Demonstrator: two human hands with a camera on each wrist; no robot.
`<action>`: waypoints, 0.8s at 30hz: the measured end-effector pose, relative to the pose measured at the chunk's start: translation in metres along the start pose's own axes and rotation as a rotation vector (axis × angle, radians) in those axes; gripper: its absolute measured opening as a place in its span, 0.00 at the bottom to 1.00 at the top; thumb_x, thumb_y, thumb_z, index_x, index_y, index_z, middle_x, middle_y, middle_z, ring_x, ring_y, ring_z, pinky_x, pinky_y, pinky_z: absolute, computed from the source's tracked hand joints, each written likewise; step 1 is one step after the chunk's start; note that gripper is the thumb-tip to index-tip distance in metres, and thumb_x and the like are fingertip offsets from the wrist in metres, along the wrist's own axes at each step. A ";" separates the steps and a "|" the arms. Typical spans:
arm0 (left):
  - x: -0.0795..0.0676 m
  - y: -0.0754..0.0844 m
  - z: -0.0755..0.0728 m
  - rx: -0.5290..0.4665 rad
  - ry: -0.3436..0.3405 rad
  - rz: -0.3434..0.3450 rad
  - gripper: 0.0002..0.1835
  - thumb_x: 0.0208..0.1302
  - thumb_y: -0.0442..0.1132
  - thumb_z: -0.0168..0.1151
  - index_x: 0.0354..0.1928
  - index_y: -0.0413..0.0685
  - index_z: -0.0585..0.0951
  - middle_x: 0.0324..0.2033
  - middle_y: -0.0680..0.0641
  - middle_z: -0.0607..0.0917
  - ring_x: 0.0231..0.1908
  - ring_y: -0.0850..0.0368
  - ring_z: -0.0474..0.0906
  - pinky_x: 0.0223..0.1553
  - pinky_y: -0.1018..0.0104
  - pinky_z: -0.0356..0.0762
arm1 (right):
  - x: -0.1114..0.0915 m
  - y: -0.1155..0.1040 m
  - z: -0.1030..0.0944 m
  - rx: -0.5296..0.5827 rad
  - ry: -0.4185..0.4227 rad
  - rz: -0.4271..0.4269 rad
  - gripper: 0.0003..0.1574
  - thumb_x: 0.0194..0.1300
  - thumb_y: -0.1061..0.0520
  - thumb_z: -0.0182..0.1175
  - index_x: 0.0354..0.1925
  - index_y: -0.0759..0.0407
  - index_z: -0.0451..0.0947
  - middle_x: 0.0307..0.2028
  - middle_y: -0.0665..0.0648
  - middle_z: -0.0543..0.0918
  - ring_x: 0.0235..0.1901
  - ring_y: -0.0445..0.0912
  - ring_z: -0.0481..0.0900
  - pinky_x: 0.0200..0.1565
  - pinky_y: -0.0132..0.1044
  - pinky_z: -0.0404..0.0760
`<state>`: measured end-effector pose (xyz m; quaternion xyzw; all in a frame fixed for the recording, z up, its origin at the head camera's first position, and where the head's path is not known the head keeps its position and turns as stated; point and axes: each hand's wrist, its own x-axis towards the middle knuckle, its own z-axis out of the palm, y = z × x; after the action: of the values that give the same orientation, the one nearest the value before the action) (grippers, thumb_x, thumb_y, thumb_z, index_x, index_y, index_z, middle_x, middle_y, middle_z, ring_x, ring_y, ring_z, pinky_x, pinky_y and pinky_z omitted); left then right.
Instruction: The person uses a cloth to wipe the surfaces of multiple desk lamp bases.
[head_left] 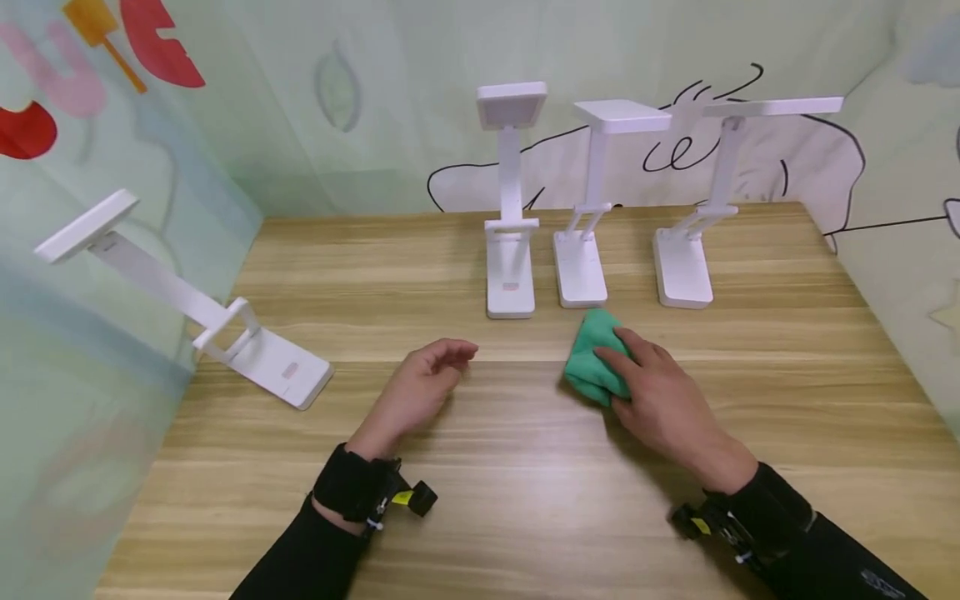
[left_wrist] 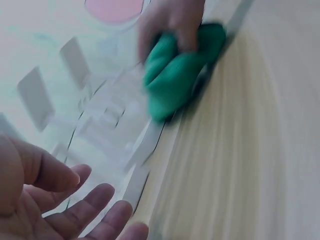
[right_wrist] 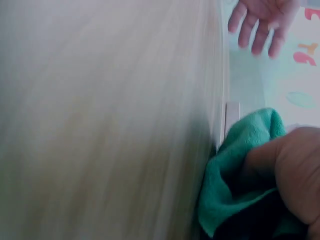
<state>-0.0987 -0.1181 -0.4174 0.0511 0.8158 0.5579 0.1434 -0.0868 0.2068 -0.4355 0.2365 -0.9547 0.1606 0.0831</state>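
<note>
A bunched green cloth (head_left: 596,358) is gripped by my right hand (head_left: 663,400), low over the wooden table in front of the middle back lamp. In the right wrist view the thumb presses into the folds of the cloth (right_wrist: 250,135). My left hand (head_left: 420,387) holds nothing; its fingers are loosely bent above the table, left of the cloth. The left wrist view shows those relaxed fingers (left_wrist: 100,197) spread apart, with the cloth (left_wrist: 172,75) beyond them. Nearest to the left hand stands a white desk lamp (head_left: 510,271).
Two more white lamps, a middle one (head_left: 581,271) and a right one (head_left: 684,267), stand along the back of the wooden table (head_left: 375,275). Another white lamp (head_left: 277,367) stands at the left, angled. A printed curtain (head_left: 337,150) hangs behind the table and along its sides.
</note>
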 end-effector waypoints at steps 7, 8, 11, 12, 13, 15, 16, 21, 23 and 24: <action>-0.012 -0.014 -0.039 0.151 0.232 -0.038 0.15 0.71 0.38 0.50 0.55 0.50 0.79 0.52 0.46 0.81 0.53 0.53 0.74 0.55 0.51 0.73 | -0.005 0.005 -0.002 -0.046 -0.045 -0.004 0.39 0.58 0.47 0.62 0.65 0.58 0.68 0.66 0.72 0.64 0.53 0.70 0.71 0.49 0.65 0.73; -0.013 -0.015 -0.044 0.172 0.266 -0.043 0.15 0.71 0.38 0.49 0.55 0.51 0.79 0.52 0.46 0.82 0.53 0.53 0.74 0.53 0.51 0.74 | -0.004 0.005 -0.001 -0.056 -0.042 -0.004 0.40 0.59 0.43 0.62 0.66 0.57 0.68 0.65 0.72 0.64 0.52 0.70 0.71 0.48 0.65 0.73; -0.018 -0.020 -0.056 0.282 0.382 -0.052 0.17 0.70 0.39 0.47 0.56 0.51 0.79 0.53 0.44 0.81 0.44 0.51 0.77 0.41 0.53 0.76 | -0.003 0.006 0.000 -0.075 -0.017 -0.008 0.44 0.58 0.40 0.65 0.66 0.58 0.67 0.63 0.74 0.65 0.52 0.70 0.71 0.47 0.65 0.74; -0.020 -0.022 -0.061 0.330 0.424 -0.046 0.18 0.69 0.39 0.47 0.56 0.50 0.79 0.54 0.43 0.81 0.44 0.49 0.77 0.40 0.52 0.76 | -0.003 0.007 0.000 -0.080 -0.006 -0.009 0.45 0.57 0.41 0.67 0.67 0.59 0.66 0.62 0.75 0.66 0.52 0.69 0.72 0.47 0.64 0.74; -0.022 -0.023 -0.065 0.380 0.464 -0.051 0.19 0.68 0.39 0.47 0.57 0.50 0.78 0.55 0.41 0.80 0.44 0.46 0.76 0.40 0.50 0.75 | -0.003 0.008 0.000 -0.080 0.005 -0.011 0.45 0.57 0.44 0.68 0.67 0.60 0.66 0.61 0.76 0.67 0.52 0.68 0.72 0.47 0.63 0.75; -0.025 -0.029 -0.075 0.473 0.536 -0.063 0.22 0.67 0.38 0.48 0.61 0.45 0.75 0.58 0.37 0.77 0.49 0.40 0.74 0.43 0.45 0.73 | -0.002 0.009 0.000 -0.074 0.018 -0.012 0.44 0.55 0.50 0.69 0.66 0.61 0.66 0.58 0.76 0.68 0.52 0.67 0.73 0.48 0.62 0.75; -0.026 -0.032 -0.080 0.517 0.568 -0.068 0.23 0.66 0.38 0.48 0.63 0.43 0.73 0.60 0.34 0.75 0.51 0.36 0.72 0.46 0.42 0.72 | -0.001 0.010 0.000 -0.071 0.021 -0.013 0.44 0.54 0.53 0.69 0.66 0.61 0.66 0.57 0.76 0.69 0.51 0.67 0.74 0.48 0.61 0.76; -0.030 -0.046 -0.103 0.640 0.648 -0.130 0.32 0.64 0.40 0.51 0.67 0.30 0.62 0.63 0.26 0.66 0.63 0.28 0.58 0.60 0.31 0.57 | 0.003 0.014 -0.002 -0.053 0.014 -0.006 0.42 0.52 0.59 0.69 0.64 0.63 0.68 0.55 0.77 0.71 0.47 0.66 0.76 0.45 0.59 0.79; -0.031 -0.050 -0.110 0.677 0.638 -0.173 0.35 0.65 0.43 0.51 0.68 0.28 0.59 0.64 0.24 0.63 0.65 0.26 0.54 0.59 0.27 0.54 | 0.003 0.015 -0.003 -0.054 0.006 0.003 0.41 0.52 0.58 0.69 0.64 0.63 0.68 0.54 0.77 0.71 0.46 0.65 0.77 0.44 0.59 0.80; -0.031 -0.051 -0.113 0.693 0.621 -0.202 0.36 0.66 0.44 0.50 0.69 0.27 0.56 0.65 0.23 0.61 0.66 0.25 0.51 0.58 0.25 0.53 | 0.003 0.015 -0.003 -0.051 0.000 0.005 0.41 0.53 0.58 0.69 0.64 0.63 0.68 0.54 0.77 0.71 0.46 0.65 0.77 0.44 0.59 0.80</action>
<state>-0.0983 -0.2460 -0.4210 -0.1528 0.9590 0.2250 -0.0793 -0.0966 0.2190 -0.4360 0.2319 -0.9590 0.1364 0.0889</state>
